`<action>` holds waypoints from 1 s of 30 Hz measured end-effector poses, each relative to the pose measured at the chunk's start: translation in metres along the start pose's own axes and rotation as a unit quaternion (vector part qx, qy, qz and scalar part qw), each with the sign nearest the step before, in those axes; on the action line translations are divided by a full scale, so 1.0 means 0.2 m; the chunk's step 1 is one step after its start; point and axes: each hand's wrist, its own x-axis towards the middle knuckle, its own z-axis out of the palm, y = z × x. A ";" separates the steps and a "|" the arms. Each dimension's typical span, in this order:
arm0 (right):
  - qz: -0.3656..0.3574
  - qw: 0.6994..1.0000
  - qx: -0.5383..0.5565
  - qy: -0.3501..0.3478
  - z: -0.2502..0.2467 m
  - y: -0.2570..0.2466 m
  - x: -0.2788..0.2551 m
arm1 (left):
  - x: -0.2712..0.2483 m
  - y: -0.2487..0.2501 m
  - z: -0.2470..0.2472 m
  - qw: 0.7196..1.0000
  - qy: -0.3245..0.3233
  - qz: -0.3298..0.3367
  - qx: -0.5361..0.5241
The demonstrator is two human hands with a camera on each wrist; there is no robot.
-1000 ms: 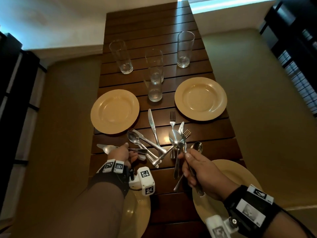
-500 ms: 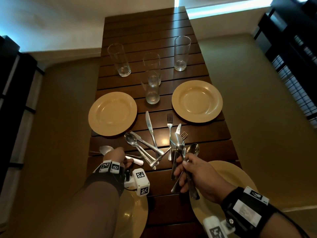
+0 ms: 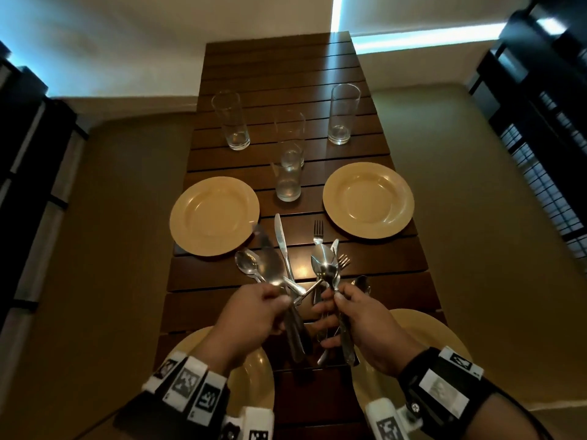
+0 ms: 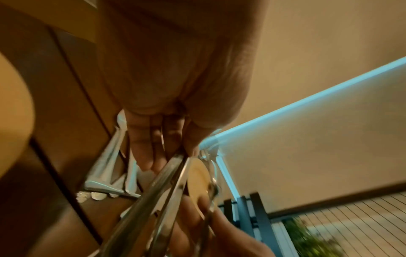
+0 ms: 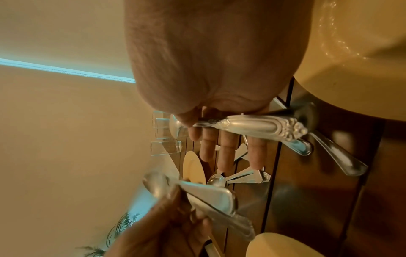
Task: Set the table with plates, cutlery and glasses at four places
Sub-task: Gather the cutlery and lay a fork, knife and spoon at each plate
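My left hand (image 3: 279, 304) grips a large spoon (image 3: 273, 269) and a blurred knife (image 3: 263, 238) by their handles, raised over the loose cutlery. In the left wrist view those handles (image 4: 153, 200) run out below the curled fingers (image 4: 149, 139). My right hand (image 3: 336, 300) pinches a bunch of spoons (image 3: 325, 265), bowls up; its ornate handle (image 5: 252, 125) crosses the right wrist view. Between the hands a knife (image 3: 281, 239), a fork (image 3: 318, 231), a small spoon (image 3: 247, 265) and a second fork (image 3: 343, 260) lie on the dark slatted table (image 3: 286, 74).
Yellow plates sit at far left (image 3: 214, 215), far right (image 3: 368, 200), near left (image 3: 254, 379) and near right (image 3: 428, 335). Several tall glasses stand beyond them: back left (image 3: 230, 120), back right (image 3: 343, 114) and two in the middle (image 3: 287, 179). The table is narrow, with floor on both sides.
My left hand has come up from the table's left edge with a spoon and knife and moved in beside the right hand. The right hand still holds its spoons.
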 end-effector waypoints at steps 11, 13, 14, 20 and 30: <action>-0.021 0.999 0.042 0.008 0.07 0.03 0.00 | 0.07 0.10 0.18 0.984 -0.022 0.089 0.152; -0.017 0.999 0.032 0.016 0.08 0.04 0.00 | 0.08 0.10 0.20 0.983 -0.014 0.092 0.156; -0.015 0.999 0.026 0.022 0.08 0.04 0.00 | 0.09 0.10 0.21 0.983 -0.008 0.093 0.159; 0.003 0.999 0.040 0.034 0.05 0.05 0.00 | 0.10 0.09 0.23 0.978 0.038 0.117 0.170; -0.001 0.999 -0.001 0.049 0.01 0.03 -0.04 | 0.11 -0.04 0.17 0.986 -0.055 0.105 0.115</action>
